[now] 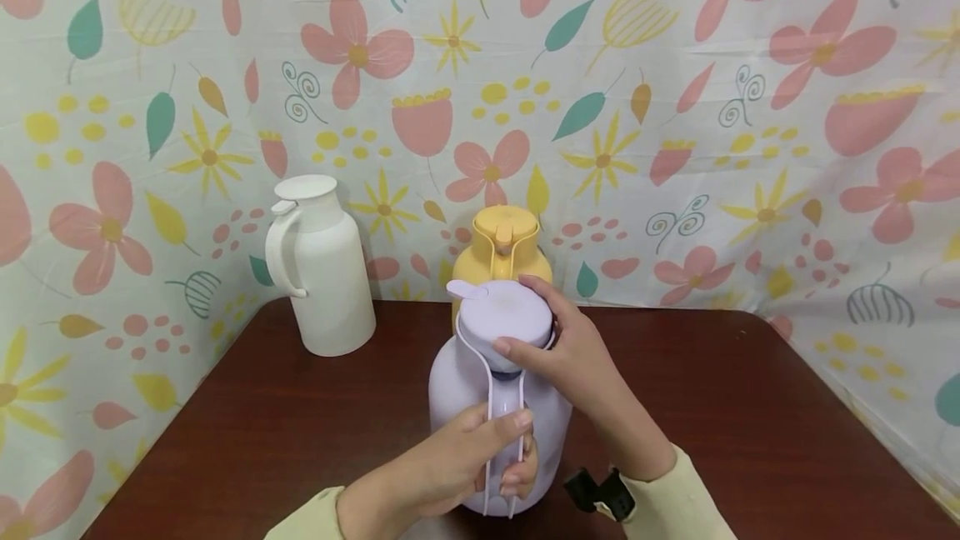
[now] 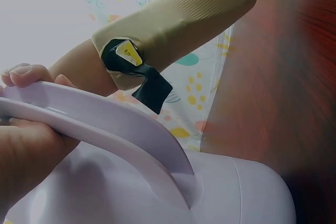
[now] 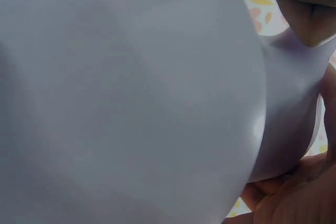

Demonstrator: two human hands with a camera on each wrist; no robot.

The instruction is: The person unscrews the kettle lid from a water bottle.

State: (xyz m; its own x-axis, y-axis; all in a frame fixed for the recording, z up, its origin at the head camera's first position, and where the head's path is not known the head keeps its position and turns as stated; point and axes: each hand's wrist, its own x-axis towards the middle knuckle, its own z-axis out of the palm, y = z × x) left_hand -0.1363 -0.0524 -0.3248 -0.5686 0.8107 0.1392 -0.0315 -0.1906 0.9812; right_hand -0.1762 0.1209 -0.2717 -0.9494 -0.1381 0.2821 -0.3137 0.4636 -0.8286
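Note:
A lavender thermos jug (image 1: 450, 390) stands upright on the table, its handle facing me. My left hand (image 1: 457, 457) grips that handle (image 2: 115, 103), with the thumb over the front and the fingers curled round behind. Around the round lavender lid (image 1: 510, 315) my right hand (image 1: 573, 348) holds on, thumb at the near side and fingers at the far side. A dark strip shows under the lid at the top of the handle. In the right wrist view the smooth lavender body (image 3: 131, 103) fills most of the picture.
Directly behind the lavender jug stands a yellow thermos jug (image 1: 480, 261), partly hidden by it. A white thermos jug (image 1: 333, 282) is at the back left of the dark wooden table (image 1: 690, 407). A flowered cloth (image 1: 637, 148) hangs close behind the table's back edge.

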